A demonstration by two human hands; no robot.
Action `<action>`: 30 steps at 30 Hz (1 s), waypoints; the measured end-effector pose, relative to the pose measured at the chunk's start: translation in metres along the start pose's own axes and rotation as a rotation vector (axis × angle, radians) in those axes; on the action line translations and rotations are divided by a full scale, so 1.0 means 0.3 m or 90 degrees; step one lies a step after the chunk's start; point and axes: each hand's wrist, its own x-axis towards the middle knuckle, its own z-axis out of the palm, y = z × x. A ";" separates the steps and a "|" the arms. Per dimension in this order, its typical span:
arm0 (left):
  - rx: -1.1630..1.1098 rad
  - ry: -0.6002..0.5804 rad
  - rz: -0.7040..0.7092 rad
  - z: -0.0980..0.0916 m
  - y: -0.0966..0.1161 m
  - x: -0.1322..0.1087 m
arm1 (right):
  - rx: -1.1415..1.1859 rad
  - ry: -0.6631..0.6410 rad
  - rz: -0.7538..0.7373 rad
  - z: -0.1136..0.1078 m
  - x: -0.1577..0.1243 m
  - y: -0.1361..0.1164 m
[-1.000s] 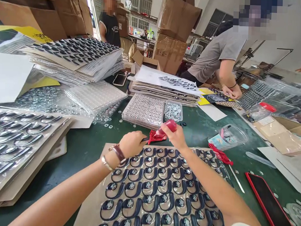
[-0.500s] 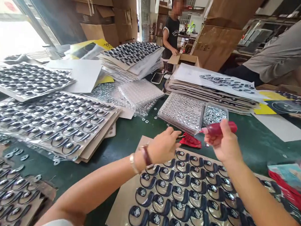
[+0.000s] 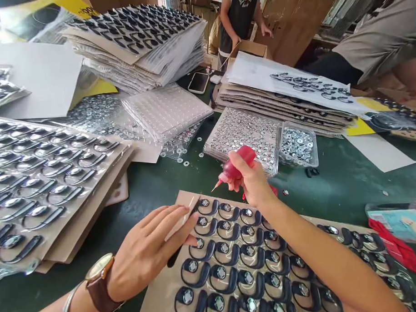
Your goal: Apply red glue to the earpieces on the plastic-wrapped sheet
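Note:
My right hand (image 3: 253, 178) is wrapped round a red squeeze bottle (image 3: 244, 158), whose thin nozzle points down and left above the far edge of a brown card sheet (image 3: 161, 282). Rows of black hook-shaped pieces with shiny round centres (image 3: 221, 271) lie under clear film on that sheet. My left hand (image 3: 146, 245) is over the sheet's left edge, its fingers closed on slim dark tweezers (image 3: 196, 204); part of the tweezers is hidden by the fingers. A red cloth (image 3: 273, 190) shows partly behind my right hand.
A clear box of metal washers (image 3: 299, 148) stands beside a stack of stud-covered sheets (image 3: 243, 134). Tall stacks of carded pieces (image 3: 130, 35) rise at the back left. A phone (image 3: 198, 83) lies farther back. Two other people are beyond the table.
My right hand has moved left with the bottle, its nozzle now tilted down. My left hand has come down and nearer, to the sheet's left edge. The view has shifted lower.

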 end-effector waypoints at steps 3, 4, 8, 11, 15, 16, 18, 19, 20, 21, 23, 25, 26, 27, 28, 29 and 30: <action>-0.021 0.015 0.038 0.023 -0.012 -0.010 | -0.036 -0.005 -0.039 0.021 0.002 0.014; -0.033 0.027 0.052 0.027 -0.013 -0.010 | -0.040 -0.003 -0.051 0.027 -0.001 0.020; -0.075 0.051 0.081 0.038 -0.006 0.000 | -0.039 0.000 -0.095 0.049 -0.019 0.042; -0.086 0.057 0.078 0.048 -0.002 0.009 | -0.030 -0.022 -0.124 0.061 -0.026 0.061; -0.076 0.040 0.078 0.056 0.003 0.008 | -0.059 -0.055 -0.147 0.067 -0.028 0.091; -0.070 0.043 0.082 0.057 0.006 0.008 | -0.074 -0.057 -0.148 0.067 -0.029 0.099; -0.056 0.053 0.090 0.059 0.014 0.009 | -0.108 -0.057 -0.148 0.066 -0.032 0.114; -0.050 0.059 0.091 0.060 0.019 0.011 | -0.125 -0.056 -0.150 0.065 -0.033 0.120; -0.045 0.065 0.092 0.061 0.023 0.013 | -0.143 -0.055 -0.154 0.064 -0.035 0.126; -0.042 0.070 0.091 0.062 0.028 0.015 | -0.161 -0.056 -0.158 0.063 -0.036 0.131; -0.043 0.078 0.089 0.064 0.034 0.018 | -0.195 -0.057 -0.168 0.061 -0.039 0.138; -0.048 0.085 0.087 0.065 0.038 0.020 | -0.224 -0.060 -0.177 0.058 -0.041 0.142; -0.050 0.087 0.086 0.065 0.039 0.021 | -0.235 -0.063 -0.180 0.056 -0.042 0.143; -0.052 0.090 0.084 0.065 0.039 0.022 | -0.243 -0.066 -0.184 0.054 -0.042 0.144; -0.053 0.086 0.085 0.064 0.039 0.024 | -0.251 -0.069 -0.187 0.052 -0.043 0.144; -0.053 0.082 0.088 0.062 0.039 0.027 | -0.257 -0.072 -0.189 0.050 -0.043 0.145; -0.053 0.082 0.089 0.060 0.039 0.030 | -0.263 -0.074 -0.192 0.049 -0.044 0.145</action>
